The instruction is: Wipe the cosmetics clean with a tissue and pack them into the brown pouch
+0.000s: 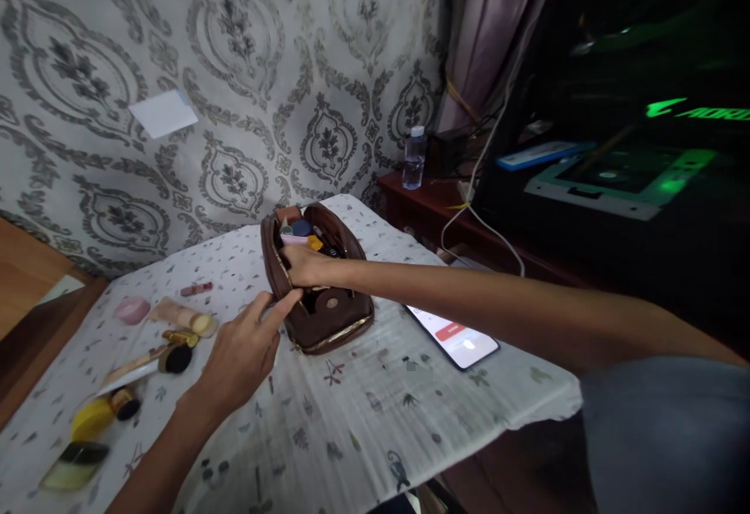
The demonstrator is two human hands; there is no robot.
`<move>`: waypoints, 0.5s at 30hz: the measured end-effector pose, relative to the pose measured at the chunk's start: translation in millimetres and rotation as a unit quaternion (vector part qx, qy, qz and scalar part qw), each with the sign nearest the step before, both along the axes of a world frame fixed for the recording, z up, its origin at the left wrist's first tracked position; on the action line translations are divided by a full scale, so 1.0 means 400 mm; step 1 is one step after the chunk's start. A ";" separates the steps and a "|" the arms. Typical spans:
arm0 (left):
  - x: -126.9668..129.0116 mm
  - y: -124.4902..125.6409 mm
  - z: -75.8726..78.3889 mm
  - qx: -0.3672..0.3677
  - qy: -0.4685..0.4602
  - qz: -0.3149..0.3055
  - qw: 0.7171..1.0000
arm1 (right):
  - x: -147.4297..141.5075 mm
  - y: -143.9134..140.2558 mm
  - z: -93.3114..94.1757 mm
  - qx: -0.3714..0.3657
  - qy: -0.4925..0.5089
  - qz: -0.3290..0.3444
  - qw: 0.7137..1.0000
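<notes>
A brown leather bag lies unzipped on the cloth-covered table, its gold zipper showing along the rim. My right hand reaches down into it, and the bag hides its fingers. At the bag's left rim, my left hand pinches the edge, with the index finger stretched over it. Inside the bag I see a dark blue round item, a pink item, a yellow item and dark pieces too small to name.
Left on the table are a pink round item, a lip tube, a cream tube, a yellow round item and other cosmetics. A lit phone lies beneath my right forearm. Behind stands a water bottle near a white cable.
</notes>
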State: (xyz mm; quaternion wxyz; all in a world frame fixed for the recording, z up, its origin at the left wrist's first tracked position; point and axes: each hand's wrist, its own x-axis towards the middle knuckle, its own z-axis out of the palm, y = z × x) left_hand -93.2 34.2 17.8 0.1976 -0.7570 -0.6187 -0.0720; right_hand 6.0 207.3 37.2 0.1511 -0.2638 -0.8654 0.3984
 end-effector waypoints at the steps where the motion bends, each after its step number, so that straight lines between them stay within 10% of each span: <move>1: 0.000 -0.001 0.000 0.005 0.000 -0.005 1.000 | 0.009 -0.002 0.009 0.004 -0.007 0.000 1.000; 8: -0.002 -0.001 -0.002 0.014 -0.001 -0.013 1.000 | 0.043 -0.019 0.065 0.060 -0.010 0.026 0.998; 15: 0.003 -0.005 0.003 -0.004 0.009 0.004 1.000 | -0.004 -0.002 0.015 0.032 -0.078 0.094 0.992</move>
